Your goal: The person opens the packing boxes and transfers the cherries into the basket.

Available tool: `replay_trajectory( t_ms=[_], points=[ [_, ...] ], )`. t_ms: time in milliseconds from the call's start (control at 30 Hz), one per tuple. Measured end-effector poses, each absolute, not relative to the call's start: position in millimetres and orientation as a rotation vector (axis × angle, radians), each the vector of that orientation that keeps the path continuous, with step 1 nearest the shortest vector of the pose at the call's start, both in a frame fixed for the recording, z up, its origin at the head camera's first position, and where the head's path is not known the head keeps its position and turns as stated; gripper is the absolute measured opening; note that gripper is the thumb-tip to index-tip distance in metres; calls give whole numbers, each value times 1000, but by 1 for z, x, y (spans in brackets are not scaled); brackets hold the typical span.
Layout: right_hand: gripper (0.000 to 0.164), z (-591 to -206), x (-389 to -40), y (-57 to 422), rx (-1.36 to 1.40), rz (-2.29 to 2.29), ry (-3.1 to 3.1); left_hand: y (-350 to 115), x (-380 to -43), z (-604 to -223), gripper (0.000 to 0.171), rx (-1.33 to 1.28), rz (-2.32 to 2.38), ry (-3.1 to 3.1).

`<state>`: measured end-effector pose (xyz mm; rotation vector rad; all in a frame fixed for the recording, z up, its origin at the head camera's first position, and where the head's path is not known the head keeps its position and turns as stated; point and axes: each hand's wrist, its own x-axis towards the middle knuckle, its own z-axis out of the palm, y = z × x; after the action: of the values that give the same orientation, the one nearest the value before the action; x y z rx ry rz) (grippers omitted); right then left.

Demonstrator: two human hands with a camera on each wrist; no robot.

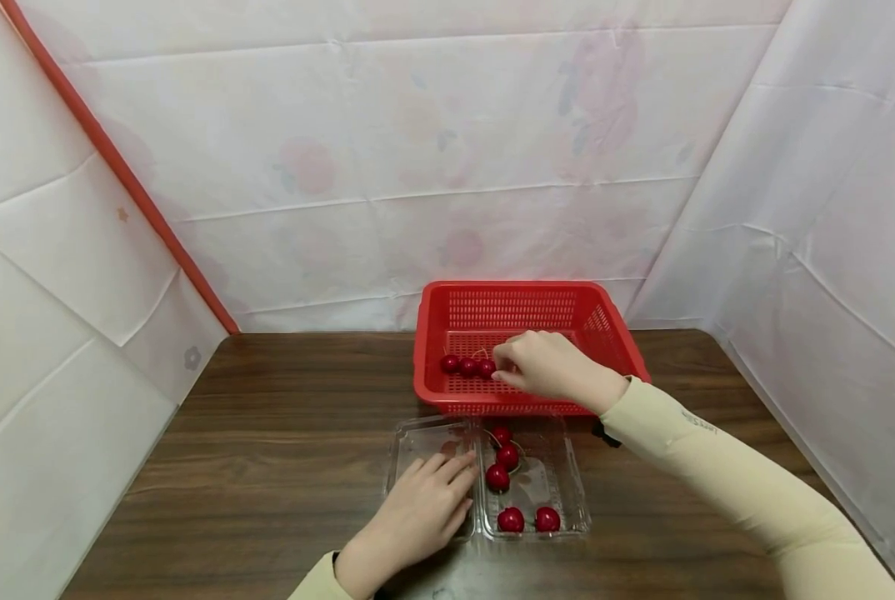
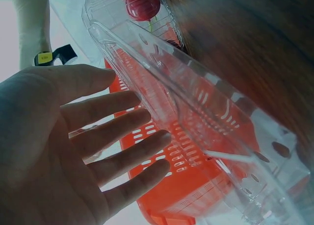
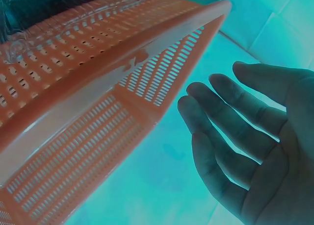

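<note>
My left hand (image 1: 421,512) rests with its fingers extended over one half of a clear plastic clamshell box (image 1: 410,450). The box's other half (image 1: 560,467) holds several red cherries (image 1: 507,456), some with stems. Over the red plastic basket (image 1: 522,400) is my right hand (image 1: 545,362), its fingers pointing down beside a row of cherries (image 1: 468,367); any cherry behind the hand is hidden. In the right wrist view the fingers (image 3: 240,102) are loosely bent, with nothing visible between them. The left wrist view shows the left fingers (image 2: 132,146) spread beside the clear plastic.
A brown wooden table (image 1: 290,433) lies beneath everything. White patterned sheeting (image 1: 387,167) encloses the back and both sides. At the left corner a red strip (image 1: 117,158) slants down to the table. The basket stands directly behind the clamshell box.
</note>
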<state>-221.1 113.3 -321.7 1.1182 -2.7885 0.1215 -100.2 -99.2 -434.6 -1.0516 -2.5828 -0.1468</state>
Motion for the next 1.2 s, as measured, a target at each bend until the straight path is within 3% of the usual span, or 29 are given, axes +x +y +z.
replay_trajectory(
  t_ms=[467, 1200],
  points=[
    [11, -321, -192, 123, 1214, 159, -2667, -99, -101, -435, 34, -1054, -158, -2576],
    [18, -341, -163, 133, 1300, 155, -2669, -99, -98, -433, 35, -1041, -167, -2570]
  ],
)
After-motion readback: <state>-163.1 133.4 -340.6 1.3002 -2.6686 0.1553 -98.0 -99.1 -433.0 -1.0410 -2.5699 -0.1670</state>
